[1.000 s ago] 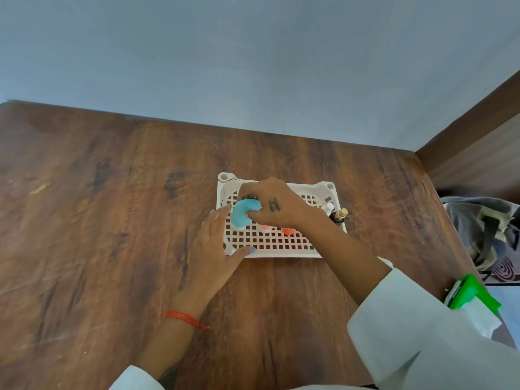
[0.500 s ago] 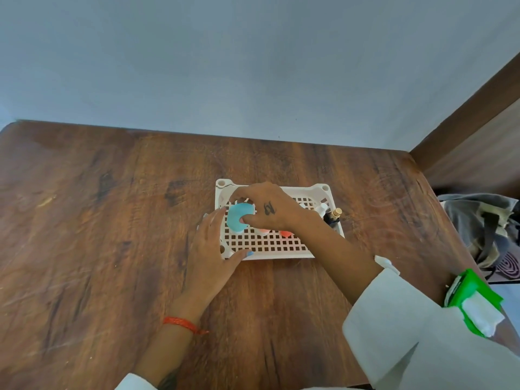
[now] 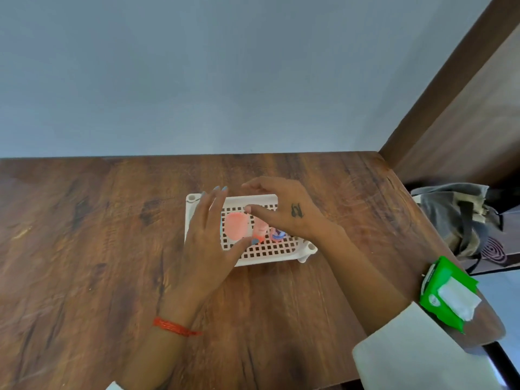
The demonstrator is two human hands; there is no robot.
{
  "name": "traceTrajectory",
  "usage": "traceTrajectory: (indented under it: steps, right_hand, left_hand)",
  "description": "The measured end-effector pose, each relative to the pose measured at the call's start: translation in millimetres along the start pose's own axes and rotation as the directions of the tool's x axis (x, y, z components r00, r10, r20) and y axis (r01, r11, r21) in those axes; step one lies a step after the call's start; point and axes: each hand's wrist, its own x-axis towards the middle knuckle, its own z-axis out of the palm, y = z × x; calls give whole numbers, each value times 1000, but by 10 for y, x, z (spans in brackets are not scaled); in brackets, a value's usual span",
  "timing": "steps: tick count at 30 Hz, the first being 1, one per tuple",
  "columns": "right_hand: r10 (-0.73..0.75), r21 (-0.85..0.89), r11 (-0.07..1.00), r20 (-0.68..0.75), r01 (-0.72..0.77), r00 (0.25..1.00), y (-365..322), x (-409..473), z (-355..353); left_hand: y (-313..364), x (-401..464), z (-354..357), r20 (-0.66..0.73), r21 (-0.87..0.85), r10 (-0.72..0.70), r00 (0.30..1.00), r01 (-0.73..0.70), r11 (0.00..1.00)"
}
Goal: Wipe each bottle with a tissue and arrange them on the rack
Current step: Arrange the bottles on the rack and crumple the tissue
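A white lattice rack [image 3: 270, 250] sits in the middle of the wooden table. On it stand a round pink bottle [image 3: 236, 226], a smaller pink bottle [image 3: 260, 230] and a pink and blue one [image 3: 277, 235], close together. My left hand [image 3: 208, 243] lies over the rack's left end with straight fingers, its thumb reaching toward the bottles. My right hand [image 3: 281, 209] hovers over the rack's back right part, fingers relaxed and spread, holding nothing. It hides the rack's right end.
A green tissue pack [image 3: 447, 291] with a white tissue sticking out lies at the table's right edge [image 3: 422, 220]. Beyond that edge a grey bag [image 3: 455, 215] sits on the floor. A blue-grey wall runs along the table's back.
My right hand has let go of the light blue bottle and lifted off the rack with fingers spread. My left hand has slid further over the rack's left end. The view has tilted up.
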Motion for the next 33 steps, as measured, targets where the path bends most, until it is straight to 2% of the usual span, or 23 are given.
traceTrajectory:
  steps: [5,9,12,16,21,26,30,33]
  right_hand:
    - [89,83,993,-130,-78,987,393,-437,-301]
    - [161,162,979,-215,-127,963,768,-852,-553]
    - [245,203,959,-234,-199,941,1048,-1154,-664]
    - [415,211,903,-210,-374,885,1490,-1491,-674]
    - [582,135,810,-73,-570,810,2018,-1818,-518]
    - [605,59,793,46,-607,795,2254,-1901,-265]
    - [585,-41,811,41,-584,810,2341,-1844,-194]
    - [575,-38,818,45,-574,817,2359,-1828,-243]
  left_hand:
    - [430,27,353,-2,-34,42,999,-42,999]
    - [858,-27,738,87,-94,84,993,-75,993]
    - [1096,-116,1066,166,-159,141,976,-115,981]
    - [1262,-262,1584,248,-165,185,951,-146,975]
    - [1209,-468,2158,431,-170,-19,902,102,980]
    - [1251,-525,2507,539,-116,-267,799,384,916]
    - [1302,-478,2636,543,-86,-332,771,445,891]
    - [1349,-437,2707,522,-108,-369,769,488,866]
